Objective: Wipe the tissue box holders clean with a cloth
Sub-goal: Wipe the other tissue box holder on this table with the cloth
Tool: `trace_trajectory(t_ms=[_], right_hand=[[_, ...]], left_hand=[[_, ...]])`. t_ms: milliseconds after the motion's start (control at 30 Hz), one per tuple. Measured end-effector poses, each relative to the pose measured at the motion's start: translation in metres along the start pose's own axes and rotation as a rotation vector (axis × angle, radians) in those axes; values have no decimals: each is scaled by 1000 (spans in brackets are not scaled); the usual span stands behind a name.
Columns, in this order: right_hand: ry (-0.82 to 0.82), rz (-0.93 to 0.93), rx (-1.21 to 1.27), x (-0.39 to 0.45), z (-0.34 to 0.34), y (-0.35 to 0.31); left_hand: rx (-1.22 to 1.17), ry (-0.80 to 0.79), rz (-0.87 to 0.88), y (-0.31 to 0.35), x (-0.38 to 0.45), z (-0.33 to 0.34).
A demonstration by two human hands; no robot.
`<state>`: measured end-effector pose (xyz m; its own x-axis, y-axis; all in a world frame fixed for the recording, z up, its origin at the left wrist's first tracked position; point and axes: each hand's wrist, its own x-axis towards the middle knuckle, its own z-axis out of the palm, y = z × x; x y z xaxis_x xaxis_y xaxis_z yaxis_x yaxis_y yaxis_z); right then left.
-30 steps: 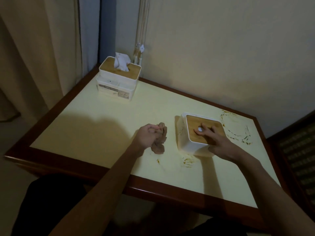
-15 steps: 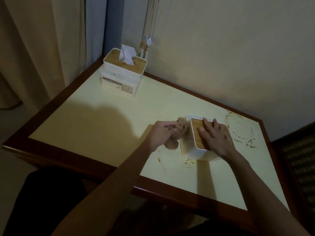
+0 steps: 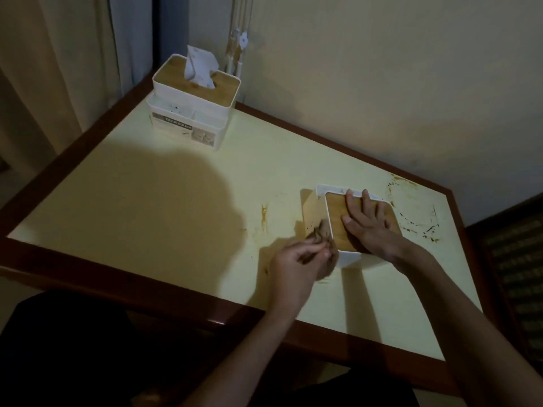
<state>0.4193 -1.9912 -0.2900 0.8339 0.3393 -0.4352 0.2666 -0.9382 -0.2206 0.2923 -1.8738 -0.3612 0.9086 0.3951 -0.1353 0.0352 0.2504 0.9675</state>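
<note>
Item: near tissue box holder (image 3: 340,218), pinned flat by the spread right hand (image 3: 371,227); left hand (image 3: 296,259), bunching brown cloth (image 3: 318,235), should press firm strokes along its left wall.

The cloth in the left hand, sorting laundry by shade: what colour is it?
Brown; the cloth shows best, though dimly, in the head view.

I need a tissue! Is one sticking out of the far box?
Yes. A white tissue sticks up through the wooden lid of the far tissue box holder.
</note>
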Motion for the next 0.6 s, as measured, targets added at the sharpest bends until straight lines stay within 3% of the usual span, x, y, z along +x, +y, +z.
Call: trace_trajectory(t_ms=[200,400,600], right_hand=[[-27,21,31,-1,-4,-2],[-84,32,80,-6,-11,-9],[-67,47,71,-4,-9,-12]], left_hand=[[-49,42,-122,12,39,5],[87,84,-75,28,116,13],[202,114,-67,7,68,11]])
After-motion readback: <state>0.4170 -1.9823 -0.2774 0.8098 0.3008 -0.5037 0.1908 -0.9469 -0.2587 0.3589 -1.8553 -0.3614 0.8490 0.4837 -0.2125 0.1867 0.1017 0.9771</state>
